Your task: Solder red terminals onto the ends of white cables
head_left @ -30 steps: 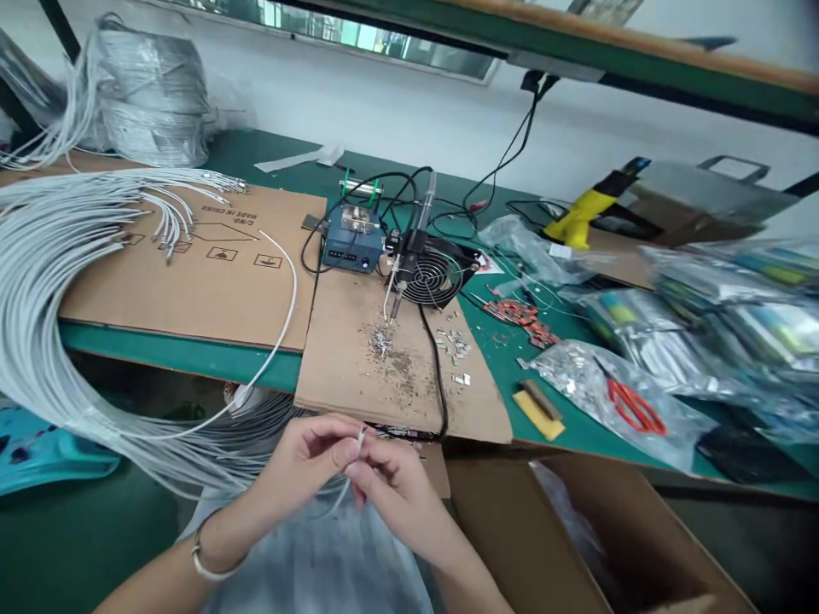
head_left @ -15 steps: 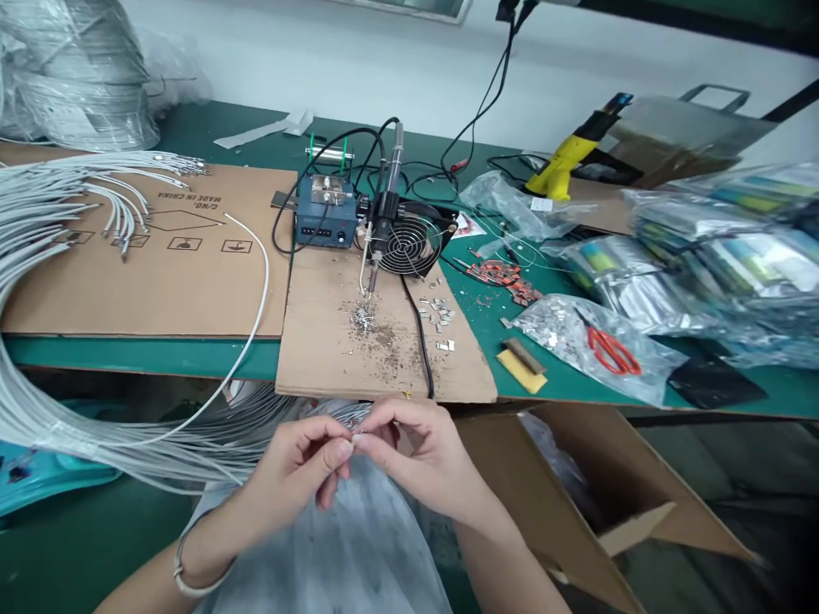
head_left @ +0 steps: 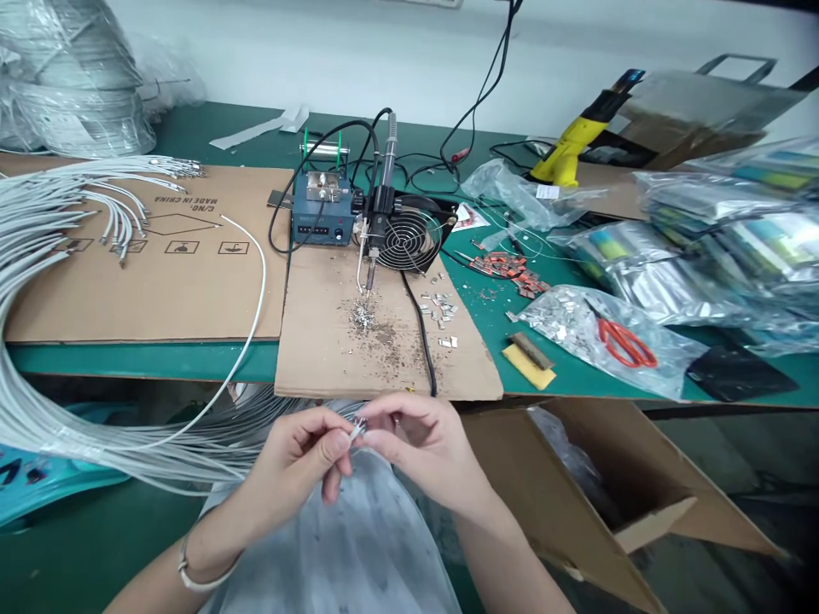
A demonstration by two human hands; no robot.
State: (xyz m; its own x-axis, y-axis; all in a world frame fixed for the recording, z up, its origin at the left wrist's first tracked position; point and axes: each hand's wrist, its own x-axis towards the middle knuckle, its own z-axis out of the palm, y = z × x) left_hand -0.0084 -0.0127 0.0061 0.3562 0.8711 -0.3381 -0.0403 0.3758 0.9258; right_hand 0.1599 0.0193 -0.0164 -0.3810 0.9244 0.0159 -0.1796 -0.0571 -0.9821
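Observation:
In front of my lap, the end of a white cable (head_left: 355,431) pokes up between my two hands. My left hand (head_left: 300,460) is closed, pinching this end between thumb and index finger. Curled around its tip, the thumb and fingers of my right hand (head_left: 426,452) touch small reddish and metallic bits too fine to make out. Beyond my hands a soldering iron (head_left: 382,205) stands tip down in a holder, above a heap of solder scraps (head_left: 363,315) on a cardboard sheet (head_left: 320,358).
A blue soldering station (head_left: 323,217) and a round fan (head_left: 409,241) stand behind. Many white cables (head_left: 38,333) loop at left. Small metal connectors (head_left: 441,309), red-handled scissors (head_left: 627,343) and a yellow sponge (head_left: 528,368) lie at right. Below is an open carton (head_left: 576,512).
My right fingers have shifted slightly at the tip, so more of the white cable end shows between my hands. The view has tilted a little.

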